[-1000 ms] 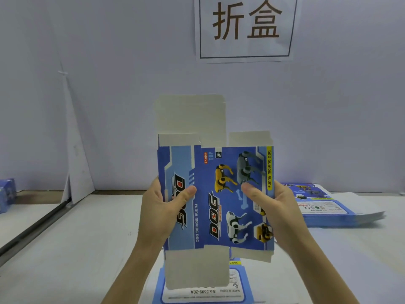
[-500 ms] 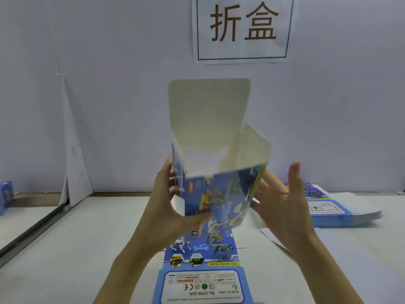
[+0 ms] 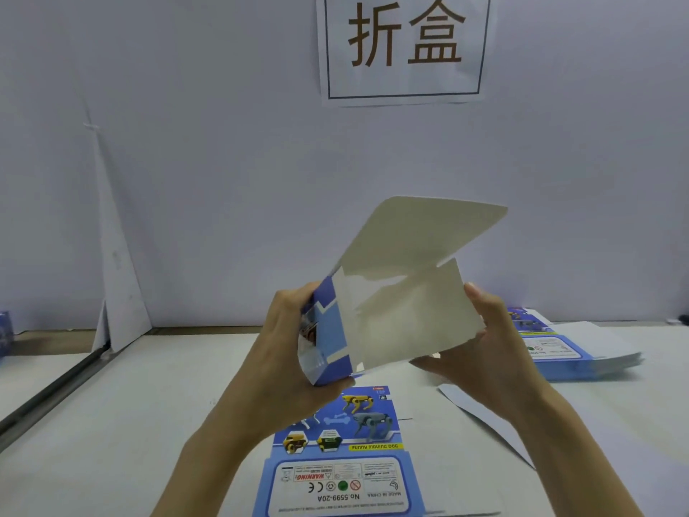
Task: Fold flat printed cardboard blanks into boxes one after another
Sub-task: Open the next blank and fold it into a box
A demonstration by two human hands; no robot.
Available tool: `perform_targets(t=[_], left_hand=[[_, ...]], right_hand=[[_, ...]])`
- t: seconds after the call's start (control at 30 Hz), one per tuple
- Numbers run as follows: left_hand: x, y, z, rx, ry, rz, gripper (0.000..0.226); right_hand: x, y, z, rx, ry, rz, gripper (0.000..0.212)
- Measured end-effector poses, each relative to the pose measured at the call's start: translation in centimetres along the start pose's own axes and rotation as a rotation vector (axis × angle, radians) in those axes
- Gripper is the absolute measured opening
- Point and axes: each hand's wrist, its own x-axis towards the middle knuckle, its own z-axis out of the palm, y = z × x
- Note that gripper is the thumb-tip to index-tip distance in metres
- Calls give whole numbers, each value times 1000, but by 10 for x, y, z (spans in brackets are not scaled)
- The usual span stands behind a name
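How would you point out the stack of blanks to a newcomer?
Start at the white table, then look right, beyond the right hand holding the box. The stack of blanks lies there: many layered sheets, unlike the single blank lying nearer.

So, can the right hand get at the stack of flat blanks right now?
Probably not yet: the right hand holds the half-folded box. The stack lies close beside it, nothing between, once it lets go.
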Motion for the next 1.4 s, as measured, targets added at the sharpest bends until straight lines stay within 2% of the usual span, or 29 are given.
perform_targets(t=[0.1,0.2,0.23,0.3,0.37,0.43,0.53,0.63,0.67,0.7,0.77,0.83,0.87,0.9,0.97,1.07,1.13,1.2,1.27,1.33,1.4], left_hand=[[0,1,3,40,-19,70,94],[2,4,7,32,-42,95,90],[2,4,7,36,-42,98,89],[0,3,6,73,-35,103,86],[0,4,3,122,-34,98,85],[-1,7,2,145,-35,103,85],[-1,11,5,166,-48,107,85],[-3,13,11,240,-71,135,87],[-3,12,11,250,-73,134,87],[-2,11,10,237,-69,119,87],[-1,8,4,167,-42,93,86],[-1,4,-1,89,-22,103,86],[-1,3,-2,65,-25,117,87],[-1,4,-1,56,-33,130,87],[0,5,4,65,-34,146,87],[0,3,7,98,11,153,88],[1,-1,3,110,30,151,88],[2,-4,0,95,28,149,89],[1,-5,-2,69,13,143,89],[0,-4,0,57,-19,97,87],[-2,-1,4,-14,-67,-56,88]], right_hand=[[-2,-3,1,60,15,-15,35],[-5,-6,5,52,32,-37,35],[-5,-6,6,25,81,-40,37],[-3,-2,3,-94,286,-53,44],[-1,-1,0,-355,448,-77,38],[-2,-5,0,-768,521,-144,33],[-3,-9,1,-1427,531,-182,37],[-2,-4,1,-1779,532,-107,21],[-1,-4,1,-1762,504,-100,21],[-2,-6,0,-1613,470,-117,24],[-6,-11,1,-1009,361,-162,36],[-8,-16,2,-444,211,-125,31],[-8,-16,2,-300,164,-111,29],[-9,-16,2,-272,142,-96,27],[-6,-11,-2,-450,215,-102,20],[-6,-5,0,-782,380,-209,23],[-6,-3,4,-831,376,-224,19],[-7,-6,9,-750,322,-135,16],[-7,-8,11,-750,308,16,24],[-9,-11,10,-964,351,109,35],[-11,-13,9,-1155,387,126,36]])
